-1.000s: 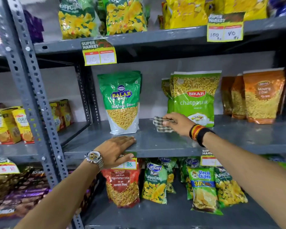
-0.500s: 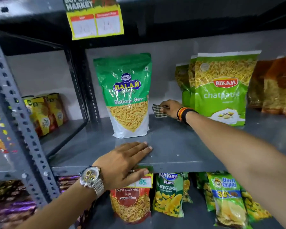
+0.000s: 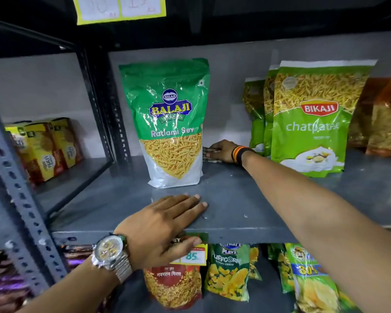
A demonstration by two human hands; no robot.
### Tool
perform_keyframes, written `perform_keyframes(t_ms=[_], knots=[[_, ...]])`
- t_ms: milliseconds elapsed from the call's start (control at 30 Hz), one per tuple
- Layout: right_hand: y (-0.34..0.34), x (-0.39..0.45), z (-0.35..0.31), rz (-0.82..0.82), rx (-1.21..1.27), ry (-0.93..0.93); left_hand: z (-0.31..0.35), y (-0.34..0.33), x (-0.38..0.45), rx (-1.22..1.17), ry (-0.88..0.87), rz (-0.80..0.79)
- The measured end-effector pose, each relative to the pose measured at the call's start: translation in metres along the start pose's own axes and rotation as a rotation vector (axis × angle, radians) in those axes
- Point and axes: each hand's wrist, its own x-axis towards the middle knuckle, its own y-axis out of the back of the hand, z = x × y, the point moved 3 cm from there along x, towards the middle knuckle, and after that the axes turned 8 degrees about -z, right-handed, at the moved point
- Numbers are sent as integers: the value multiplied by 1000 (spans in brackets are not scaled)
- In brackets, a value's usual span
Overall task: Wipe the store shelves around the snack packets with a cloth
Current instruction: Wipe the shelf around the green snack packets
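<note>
A grey metal shelf [image 3: 246,199] holds a tall green Balaji Ratlami Sev packet [image 3: 169,123] standing upright and green Bikaji packets [image 3: 312,123] to its right. My right hand [image 3: 221,151] reaches deep between them and presses a checked cloth [image 3: 207,152] flat on the shelf; most of the cloth is hidden behind the Balaji packet and under my fingers. My left hand [image 3: 165,224], with a watch on its wrist, lies flat on the shelf's front edge, thumb hooked under the lip, holding nothing.
Orange packets [image 3: 384,118] stand at the far right. Yellow boxes [image 3: 43,147] sit on the neighbouring shelf, behind a perforated upright [image 3: 16,181]. Below hang a price tag [image 3: 192,254] and snack packets [image 3: 228,272]. The upper shelf carries a yellow label [image 3: 120,7].
My right hand has pushed the cloth further left and back, partly behind the Balaji packet. The camera has come closer to the shelf. My left hand stays on the front edge.
</note>
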Motion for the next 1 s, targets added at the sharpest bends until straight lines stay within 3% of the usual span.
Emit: perform_keyframes(t_ms=[367,500,700,767,900,1000], knots=[[-10,-90,-18,19,65,98,0,1,0,-36,18,-56],[-4,-101,-19,178,66,83,1,4,0,-33,27,-78],[-24,-130,-26,-37,33,221,0,6,-1,-59,79,-83],[-17,-136,-22,-41,58,244,0,6,-2,-39,90,-74],[-1,-124,-2,171,146,141,1,5,-2,-10,74,-56],[-12,-121,-5,124,45,85,1,4,-3,1,102,-47]])
